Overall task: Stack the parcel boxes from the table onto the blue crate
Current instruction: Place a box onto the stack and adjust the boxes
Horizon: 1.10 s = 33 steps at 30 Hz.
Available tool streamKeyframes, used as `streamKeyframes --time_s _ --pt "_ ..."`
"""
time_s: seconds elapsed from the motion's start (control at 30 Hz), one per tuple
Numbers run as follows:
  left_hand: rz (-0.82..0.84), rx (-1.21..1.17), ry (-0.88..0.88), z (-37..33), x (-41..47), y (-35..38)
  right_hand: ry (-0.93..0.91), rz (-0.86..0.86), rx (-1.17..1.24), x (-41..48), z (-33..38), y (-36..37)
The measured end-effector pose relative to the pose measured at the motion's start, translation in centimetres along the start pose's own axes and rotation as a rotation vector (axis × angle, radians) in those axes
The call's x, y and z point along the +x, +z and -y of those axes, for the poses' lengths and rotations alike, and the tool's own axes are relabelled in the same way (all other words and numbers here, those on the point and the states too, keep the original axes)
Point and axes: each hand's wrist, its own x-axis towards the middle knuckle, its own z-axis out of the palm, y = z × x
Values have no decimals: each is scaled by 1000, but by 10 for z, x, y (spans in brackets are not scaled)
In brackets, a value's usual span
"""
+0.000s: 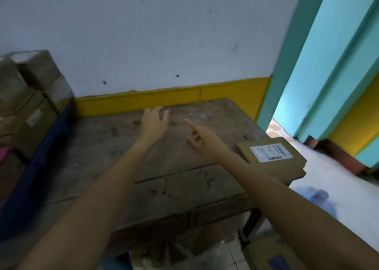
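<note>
A flat brown parcel box (272,157) with a white label lies at the right edge of the worn wooden table (174,179). Both my hands hover over the tabletop with nothing in them. My left hand (153,122) is stretched out with relaxed fingers near the table's far side. My right hand (203,138) has its fingers spread, index finger extended, just left of the parcel box. At the far left, several brown parcel boxes (26,99) are piled on the blue crate (41,165), which shows only as a dark blue edge.
A white wall with a yellow base band runs behind the table. A turquoise door frame (320,64) stands at the right. Another cardboard box (268,255) sits on the floor below the table's right front corner. A bluish cloth (320,198) lies on the floor.
</note>
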Motion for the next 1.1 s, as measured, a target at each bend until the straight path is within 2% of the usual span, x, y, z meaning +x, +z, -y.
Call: streamKeyframes --time_s 0.13,0.33,0.53,0.63,0.77,0.9,1.0,1.1 --pt "113 -30 29 -33 -11 49 45 -54 3 -29 -48 -23" --pt "181 -82 59 -85 -16 118 110 -130 -4 -56 -130 -58" --pt "218 -81 -17 -138 -27 184 141 -31 -100 -70 -228 -102" --pt "260 -89 -70 -145 -40 219 202 -47 -73 -80 -264 -112" --pt "311 -79 -149 -147 -62 254 298 39 -88 -91 -302 -111" --pt "388 -26 -255 -141 -67 281 434 104 -117 -95 -327 -101" --pt "478 -17 -304 -140 -69 293 459 162 -191 -94 -329 -95" --pt "432 5 -315 -139 -70 302 477 189 -191 -91 -326 -95"
